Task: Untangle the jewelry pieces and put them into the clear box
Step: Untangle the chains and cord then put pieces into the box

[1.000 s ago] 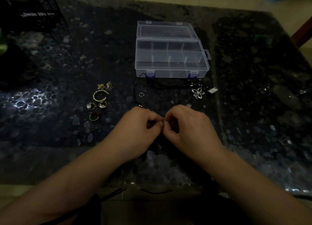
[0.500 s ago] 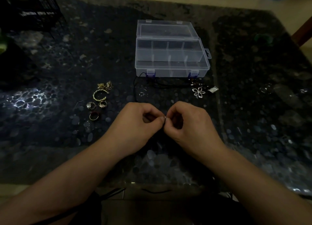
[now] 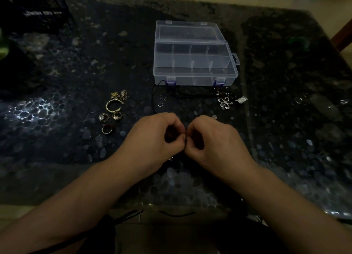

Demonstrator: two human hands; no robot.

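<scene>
Left hand (image 3: 152,139) and right hand (image 3: 213,141) are meeting fingertip to fingertip, both curled and pinching something too small to identify. Black cord (image 3: 190,93) is lying just before the open clear box (image 3: 194,76); gold bangle (image 3: 113,106) and rings (image 3: 110,117) are lying left.

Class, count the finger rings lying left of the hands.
3: two silver-gold stone rings side by side below the gold twisted bangle, one dark-stone ring nearer. Others may be hidden.

No legible text, label, brand, number or sign appears anywhere in this dim view. The clear box (image 3: 194,63) on the dark pebble-patterned table (image 3: 285,120) carries no readable marking. The jewelry pieces beside it show no lettering that can be made out.
</scene>
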